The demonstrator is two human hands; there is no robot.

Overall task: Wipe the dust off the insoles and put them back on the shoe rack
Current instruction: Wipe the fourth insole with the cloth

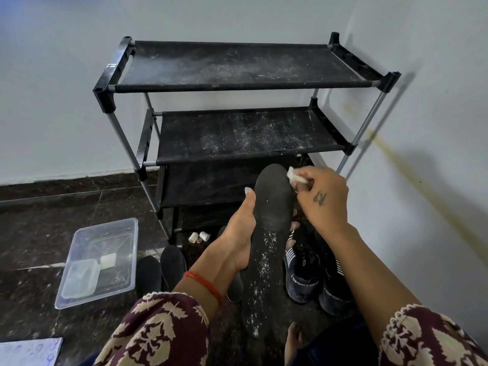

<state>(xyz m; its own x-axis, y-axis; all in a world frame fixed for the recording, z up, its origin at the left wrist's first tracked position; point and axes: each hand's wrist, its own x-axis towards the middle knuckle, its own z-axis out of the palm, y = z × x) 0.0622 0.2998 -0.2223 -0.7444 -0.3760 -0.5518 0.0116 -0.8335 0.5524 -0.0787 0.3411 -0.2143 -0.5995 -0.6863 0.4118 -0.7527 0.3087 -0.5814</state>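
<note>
A long black insole (266,249) stands nearly upright in front of me, its lower half speckled with white dust. My left hand (237,233) grips it from the left side, thumb up along its edge. My right hand (323,199) pinches a small white wipe (295,177) against the insole's top right edge. Behind them stands the black shoe rack (237,83), its fabric shelves dusty. Two more black insoles (161,268) lie on the floor to the left.
A clear plastic tub (79,289) holding a small container and a white block sits on the dark floor at left. A pair of black sports shoes (317,281) stands at right, by my foot (293,339). Two small white caps (199,236) lie under the rack. White walls form a corner.
</note>
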